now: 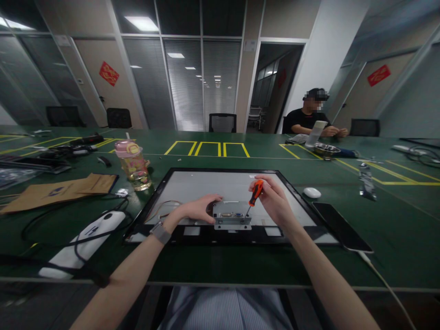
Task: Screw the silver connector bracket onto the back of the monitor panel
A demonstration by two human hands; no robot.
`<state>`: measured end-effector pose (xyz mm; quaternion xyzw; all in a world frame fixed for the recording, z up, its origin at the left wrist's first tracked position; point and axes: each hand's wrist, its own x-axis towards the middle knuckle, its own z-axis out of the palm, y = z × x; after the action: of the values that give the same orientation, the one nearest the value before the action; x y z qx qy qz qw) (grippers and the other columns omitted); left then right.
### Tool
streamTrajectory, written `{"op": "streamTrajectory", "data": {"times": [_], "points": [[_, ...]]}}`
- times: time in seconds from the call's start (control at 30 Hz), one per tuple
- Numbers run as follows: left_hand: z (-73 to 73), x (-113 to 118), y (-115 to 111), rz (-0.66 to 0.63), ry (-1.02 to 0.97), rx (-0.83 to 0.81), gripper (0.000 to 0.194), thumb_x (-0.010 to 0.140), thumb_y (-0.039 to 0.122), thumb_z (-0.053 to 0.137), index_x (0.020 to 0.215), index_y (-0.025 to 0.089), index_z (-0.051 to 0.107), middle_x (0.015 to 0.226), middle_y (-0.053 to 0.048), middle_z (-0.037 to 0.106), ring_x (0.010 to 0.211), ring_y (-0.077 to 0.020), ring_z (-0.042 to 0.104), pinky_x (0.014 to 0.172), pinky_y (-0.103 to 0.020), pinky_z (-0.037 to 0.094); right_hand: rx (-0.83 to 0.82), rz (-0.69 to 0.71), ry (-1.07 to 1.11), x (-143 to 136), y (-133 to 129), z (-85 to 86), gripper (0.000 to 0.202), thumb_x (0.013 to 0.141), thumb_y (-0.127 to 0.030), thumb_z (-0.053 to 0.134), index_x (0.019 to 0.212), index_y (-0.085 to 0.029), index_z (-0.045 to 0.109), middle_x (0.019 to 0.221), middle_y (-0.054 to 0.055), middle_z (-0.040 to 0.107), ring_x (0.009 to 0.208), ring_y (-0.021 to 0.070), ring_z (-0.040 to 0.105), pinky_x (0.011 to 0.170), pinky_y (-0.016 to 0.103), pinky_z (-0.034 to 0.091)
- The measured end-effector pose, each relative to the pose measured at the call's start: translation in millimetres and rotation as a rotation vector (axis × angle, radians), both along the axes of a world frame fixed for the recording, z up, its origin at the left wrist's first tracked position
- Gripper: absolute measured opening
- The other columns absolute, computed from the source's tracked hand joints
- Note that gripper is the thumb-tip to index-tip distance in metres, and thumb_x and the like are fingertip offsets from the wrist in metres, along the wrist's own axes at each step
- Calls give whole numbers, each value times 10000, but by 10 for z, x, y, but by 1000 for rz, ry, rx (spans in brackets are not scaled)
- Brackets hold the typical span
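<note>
A flat display panel (192, 183) with a black frame lies on the table before me. Near its front edge stands a metal bracket (233, 221) carrying video connector ports. My right hand (273, 199) grips a screwdriver (256, 191) with an orange and black handle; its thin shaft slants down to the right part of the bracket. Whether the tip sits in a screw is too small to tell. My left hand (199, 208), with a watch on the wrist, holds the bracket's left side between thumb and fingers. Thin wires (165, 208) lie on the panel left of it.
Left are a white power strip (85, 240) with black cables, a brown paper bag (58, 192) and a pink-lidded bottle (132, 165). Right are a phone (340, 227) on a cable, a white mouse (312, 192) and a silver pouch (367, 182). Across the table sits another person (305, 120).
</note>
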<state>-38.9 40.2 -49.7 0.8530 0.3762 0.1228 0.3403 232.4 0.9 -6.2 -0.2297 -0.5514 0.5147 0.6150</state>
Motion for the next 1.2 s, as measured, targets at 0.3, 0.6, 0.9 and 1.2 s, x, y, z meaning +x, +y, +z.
{"op": "streamTrajectory", "data": {"times": [0.3, 0.6, 0.9, 1.2], "points": [[-42, -6, 30, -9, -14, -10, 813, 649, 287, 785, 1386, 199, 452, 1520, -120, 379, 1399, -313, 348, 1164, -455, 274, 256, -341, -288, 22, 49, -88, 177, 858, -406, 635, 826, -241, 690, 878, 36, 586, 907, 219, 550, 818, 347, 437], [-59, -24, 37, -19, -21, -12, 813, 654, 305, 787, 1386, 217, 447, 1516, -108, 381, 1400, -310, 345, 1166, -460, 274, 446, -616, -601, -13, -53, -48, 231, 953, -315, 437, 856, -219, 624, 773, 12, 486, 724, 187, 490, 697, 337, 402], [-48, -18, 38, -27, 7, -20, 818, 660, 329, 780, 1393, 216, 434, 1537, -104, 352, 1427, -316, 298, 1175, -469, 254, 354, -522, -383, -21, -22, -114, 124, 930, -297, 528, 1029, -234, 571, 857, 20, 574, 753, 166, 550, 706, 318, 445], [35, 18, -19, -19, 14, -5, 771, 661, 280, 762, 1364, 193, 458, 1518, -111, 378, 1399, -301, 351, 1167, -433, 283, 54, -187, -68, 37, 75, -74, 173, 781, -374, 722, 903, -267, 664, 863, 14, 633, 804, 177, 613, 750, 331, 518]]}}
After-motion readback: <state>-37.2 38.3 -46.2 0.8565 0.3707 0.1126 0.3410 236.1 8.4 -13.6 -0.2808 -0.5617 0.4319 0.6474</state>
